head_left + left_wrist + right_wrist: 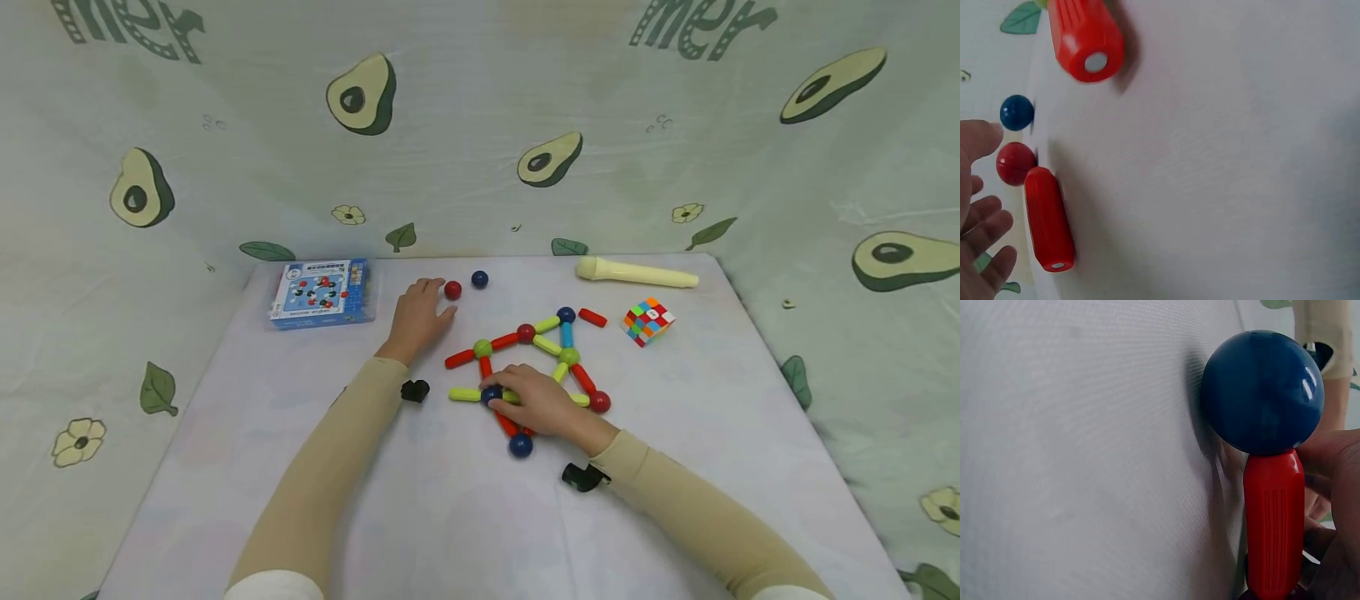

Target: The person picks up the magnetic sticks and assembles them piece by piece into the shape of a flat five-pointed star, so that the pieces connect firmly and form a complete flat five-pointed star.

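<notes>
Head view: a person sits at a table covered w/ a pale cloth, both arms in tan sleeves. The left hand lies flat on the cloth, fingers straight and a little apart, holding nothing; its fingertips are just beside a loose red ball, w/ a loose blue ball next to that. In the left wrist view the same red ball and blue ball sit near the fingers, not touching them.

The right hand rests on a flat structure of magnetic rods and balls at mid-table: red, yellow and blue rods joined at green, red and blue balls. Its fingers curl over a dark blue ball at the structure's lower left, where a yellow rod sticks out to the left. Cannot tell how firmly that ball is pinched, but the fingers are bent round it. Below the hand, a red rod leads to another blue ball; the right wrist view shows this blue ball stuck on the end of the red rod, close up.

Elsewhere: a blue toy box at far left, a cream cylinder at far right, a colour cube near it, and a single red rod just right of the structure.
</notes>
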### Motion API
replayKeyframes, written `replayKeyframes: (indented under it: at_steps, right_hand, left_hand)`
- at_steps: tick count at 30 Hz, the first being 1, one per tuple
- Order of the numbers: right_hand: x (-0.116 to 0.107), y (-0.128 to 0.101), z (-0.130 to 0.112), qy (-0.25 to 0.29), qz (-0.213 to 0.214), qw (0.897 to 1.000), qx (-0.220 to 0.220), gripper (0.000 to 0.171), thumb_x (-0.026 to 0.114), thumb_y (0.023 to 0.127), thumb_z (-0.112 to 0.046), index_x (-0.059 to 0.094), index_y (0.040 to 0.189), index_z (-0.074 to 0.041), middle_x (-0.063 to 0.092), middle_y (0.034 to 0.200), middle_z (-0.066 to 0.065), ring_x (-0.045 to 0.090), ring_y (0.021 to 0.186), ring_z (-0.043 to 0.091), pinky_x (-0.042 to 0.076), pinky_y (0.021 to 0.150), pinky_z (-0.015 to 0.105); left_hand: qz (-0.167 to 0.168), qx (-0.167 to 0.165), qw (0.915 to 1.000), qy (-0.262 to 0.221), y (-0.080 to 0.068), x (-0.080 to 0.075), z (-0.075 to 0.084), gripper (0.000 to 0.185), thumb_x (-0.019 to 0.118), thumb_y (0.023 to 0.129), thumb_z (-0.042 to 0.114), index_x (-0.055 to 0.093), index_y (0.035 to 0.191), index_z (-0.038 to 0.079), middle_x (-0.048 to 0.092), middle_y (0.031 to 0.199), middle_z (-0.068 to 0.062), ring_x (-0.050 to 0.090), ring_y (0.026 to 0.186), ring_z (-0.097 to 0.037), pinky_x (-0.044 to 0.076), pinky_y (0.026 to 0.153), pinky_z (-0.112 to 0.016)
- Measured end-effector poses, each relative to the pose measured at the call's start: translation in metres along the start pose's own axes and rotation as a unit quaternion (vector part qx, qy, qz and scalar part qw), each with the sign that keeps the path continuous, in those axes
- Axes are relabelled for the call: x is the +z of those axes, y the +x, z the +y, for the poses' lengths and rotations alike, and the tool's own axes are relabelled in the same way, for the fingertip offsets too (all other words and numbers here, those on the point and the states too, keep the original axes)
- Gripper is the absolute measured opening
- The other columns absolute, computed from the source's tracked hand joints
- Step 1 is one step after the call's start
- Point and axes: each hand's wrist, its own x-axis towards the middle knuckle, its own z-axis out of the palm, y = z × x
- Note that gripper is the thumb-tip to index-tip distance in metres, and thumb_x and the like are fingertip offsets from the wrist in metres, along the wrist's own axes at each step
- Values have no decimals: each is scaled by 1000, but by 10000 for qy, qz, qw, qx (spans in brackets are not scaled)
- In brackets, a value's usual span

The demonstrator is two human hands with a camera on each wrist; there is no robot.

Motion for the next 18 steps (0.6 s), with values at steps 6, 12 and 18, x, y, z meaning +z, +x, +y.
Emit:
replayKeyframes:
  at_steps: [6, 12, 18]
  right_hand:
    - [1, 0, -2, -49, 13, 10000, -67, 34, 68, 99, -33, 67, 132, -26, 63, 119, -1, 56, 106, 15, 52, 90, 34]
    - [1, 0, -2, -124, 27, 9998, -180, 34, 67, 99, -33, 66, 132, -26, 63, 119, -1, 55, 104, 14, 52, 89, 34]
    - [3, 1, 2, -203, 74, 9997, -137, 34, 68, 99, -34, 66, 132, -26, 63, 119, -1, 56, 106, 15, 52, 91, 34]
  left_hand:
    - [-503, 534, 9966, 384, 12, -1, -5, 58, 62, 103, 24, 41, 156, 14, 43, 157, -10, 42, 142, -31, 34, 116, -50]
    - [-377, 792, 9939, 663, 15, -2, -5, 39, 62, 103, 19, 59, 141, 16, 63, 137, -8, 54, 130, -29, 40, 111, -47]
    - [-381, 789, 9943, 606, 14, 3, -1, 37, 65, 101, 22, 62, 137, 17, 64, 135, -8, 52, 130, -29, 37, 112, -48]
